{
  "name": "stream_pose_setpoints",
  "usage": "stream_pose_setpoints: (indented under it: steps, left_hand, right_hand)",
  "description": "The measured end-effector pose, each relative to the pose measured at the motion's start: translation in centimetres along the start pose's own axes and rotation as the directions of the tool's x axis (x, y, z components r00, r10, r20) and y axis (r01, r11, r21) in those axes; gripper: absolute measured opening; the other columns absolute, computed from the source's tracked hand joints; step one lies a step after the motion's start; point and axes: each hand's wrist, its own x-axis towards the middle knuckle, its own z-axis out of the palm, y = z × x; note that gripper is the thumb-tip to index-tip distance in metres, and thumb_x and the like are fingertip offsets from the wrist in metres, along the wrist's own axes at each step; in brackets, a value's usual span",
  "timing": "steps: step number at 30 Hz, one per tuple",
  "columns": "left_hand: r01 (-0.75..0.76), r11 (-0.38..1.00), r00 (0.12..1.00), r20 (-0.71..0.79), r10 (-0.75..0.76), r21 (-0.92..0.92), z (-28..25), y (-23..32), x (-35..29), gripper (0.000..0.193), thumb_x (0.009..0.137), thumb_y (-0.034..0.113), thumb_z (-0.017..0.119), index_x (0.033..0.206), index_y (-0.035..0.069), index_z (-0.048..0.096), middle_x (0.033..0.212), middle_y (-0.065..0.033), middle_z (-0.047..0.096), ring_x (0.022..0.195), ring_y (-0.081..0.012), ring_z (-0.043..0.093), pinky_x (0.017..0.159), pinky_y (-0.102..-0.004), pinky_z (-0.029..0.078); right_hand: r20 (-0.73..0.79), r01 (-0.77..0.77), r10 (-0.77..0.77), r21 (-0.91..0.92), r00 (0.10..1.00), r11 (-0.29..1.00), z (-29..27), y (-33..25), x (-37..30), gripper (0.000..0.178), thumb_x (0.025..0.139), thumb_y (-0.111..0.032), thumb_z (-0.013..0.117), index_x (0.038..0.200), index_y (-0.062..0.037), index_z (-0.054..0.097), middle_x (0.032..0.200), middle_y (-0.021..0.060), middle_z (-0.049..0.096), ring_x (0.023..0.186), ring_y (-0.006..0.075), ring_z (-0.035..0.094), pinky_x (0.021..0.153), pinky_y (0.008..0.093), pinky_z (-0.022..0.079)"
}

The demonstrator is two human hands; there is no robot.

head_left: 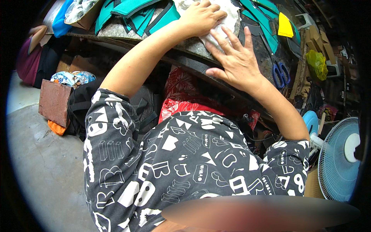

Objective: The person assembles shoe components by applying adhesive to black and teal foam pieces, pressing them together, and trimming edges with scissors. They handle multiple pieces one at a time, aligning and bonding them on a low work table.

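Observation:
A crumpled white cloth (231, 14) lies on the worn worktable at the top middle. My left hand (203, 17) presses down on it from the left, its fingers bent and gathered over the fabric; the palm side is hidden. Just to the right, my right hand (237, 63) is open with fingers spread and thumb out, its fingertips at the cloth's near edge. Scissors with blue handles (281, 74) lie to the right of this hand, blades pointing away. Green cut pieces with dark edges (133, 13) are heaped left of the cloth, and more green strips (266, 29) lie right of it.
A yellow piece (285, 25) lies at the right of the table. Beyond it hangs a yellow-green plastic bag (317, 63). A fan (340, 158) stands at my right. A box with clear plastic (79, 15) is at the far left, near another person (31, 58).

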Motion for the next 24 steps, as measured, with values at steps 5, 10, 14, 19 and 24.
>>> stream_pose_setpoints:
  steps: [5,10,14,19,24]
  left_hand:
    - [0.085,0.987,0.996,0.024,-0.082,-0.135,0.1,0.0,0.0,0.040,0.096,0.026,0.050,0.132,0.008,0.057,0.139,-0.0198,0.050,0.130,-0.0428,0.043,0.111,-0.0542,0.030]
    - [0.094,0.992,0.996,0.001,-0.095,-0.089,0.3,-0.1,0.0,0.044,0.097,0.027,0.049,0.135,0.006,0.054,0.141,-0.0197,0.050,0.133,-0.0428,0.041,0.113,-0.0534,0.028]
    - [0.167,0.976,0.984,0.088,-0.156,-0.141,0.6,-0.3,0.1,0.047,0.097,0.028,0.049,0.138,0.004,0.051,0.144,-0.0194,0.048,0.137,-0.0430,0.037,0.116,-0.0523,0.026]
    - [0.166,0.978,0.984,0.090,-0.155,-0.127,1.4,-0.6,-0.1,0.047,0.098,0.028,0.048,0.139,0.005,0.050,0.146,-0.0192,0.046,0.138,-0.0435,0.036,0.117,-0.0527,0.024]
    - [0.137,0.984,0.990,0.052,-0.132,-0.111,2.2,-1.0,-0.5,0.049,0.097,0.029,0.052,0.140,0.006,0.049,0.148,-0.0190,0.045,0.139,-0.0442,0.036,0.117,-0.0532,0.024]
  right_hand:
    - [0.047,-0.008,-0.036,0.708,0.998,0.706,-1.0,3.9,-0.7,0.056,0.102,-0.056,0.032,0.107,-0.0223,0.076,0.149,0.0073,0.047,0.144,0.0356,0.029,0.117,0.0619,0.008]
    - [-0.101,-0.155,0.149,-0.059,0.984,0.986,1.9,6.6,0.9,0.064,0.097,-0.065,0.035,0.131,-0.0189,0.064,0.148,0.0071,0.048,0.146,0.0295,0.029,0.117,0.0621,0.006]
    - [-0.061,0.001,-0.003,-0.039,0.998,0.999,2.0,3.3,-0.9,0.073,0.091,-0.071,0.037,0.135,-0.0177,0.060,0.154,0.0058,0.041,0.148,0.0277,0.025,0.118,0.0614,0.003]
    - [-0.035,0.027,-0.015,0.368,0.999,0.930,0.1,5.4,-0.4,0.054,0.095,-0.064,0.041,0.114,-0.0249,0.074,0.150,0.0040,0.045,0.144,0.0303,0.031,0.116,0.0639,0.007]
    - [0.022,-0.006,0.006,-0.022,1.000,1.000,1.3,3.3,1.2,0.056,0.095,-0.064,0.040,0.126,-0.0253,0.066,0.149,0.0070,0.046,0.144,0.0295,0.031,0.115,0.0656,0.012]
